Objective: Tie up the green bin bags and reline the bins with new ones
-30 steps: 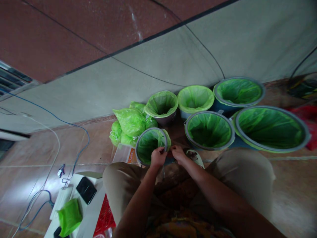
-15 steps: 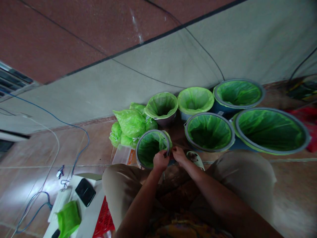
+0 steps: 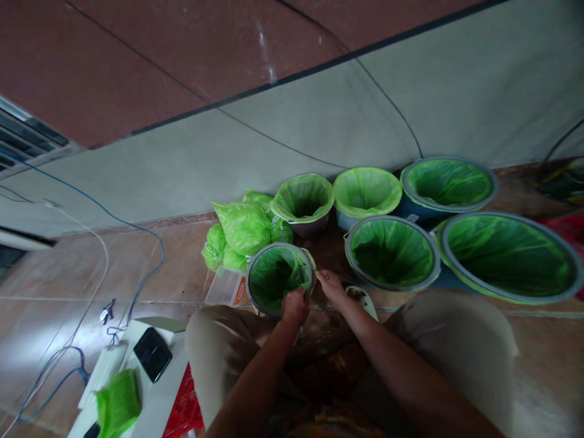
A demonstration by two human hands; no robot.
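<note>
A small bin (image 3: 250, 286) with a grey rim stands between my knees, and a green bin liner (image 3: 271, 277) covers its inside. My left hand (image 3: 295, 305) is closed over the near right part of the rim, its fingertips partly hidden inside. At the right outer side, my right hand (image 3: 329, 285) pinches the edge of the liner that hangs over the rim. Just right of that hand is another lined bin (image 3: 438, 263). My foot in a pale slipper (image 3: 364, 299) shows below my right wrist.
Several more bins, including a large one (image 3: 511, 292), stand along the wall with green liners. Stuffed green bags (image 3: 244, 226) and a clear plastic box (image 3: 224, 286) lie left. A phone (image 3: 152, 354) and a folded green bag (image 3: 118, 403) rest on a white surface. Cables cross the floor.
My left hand has slid slightly down and nearer along the rim. My right hand stays at the bin's outer side, a little farther from the left. The view has shifted slightly.
</note>
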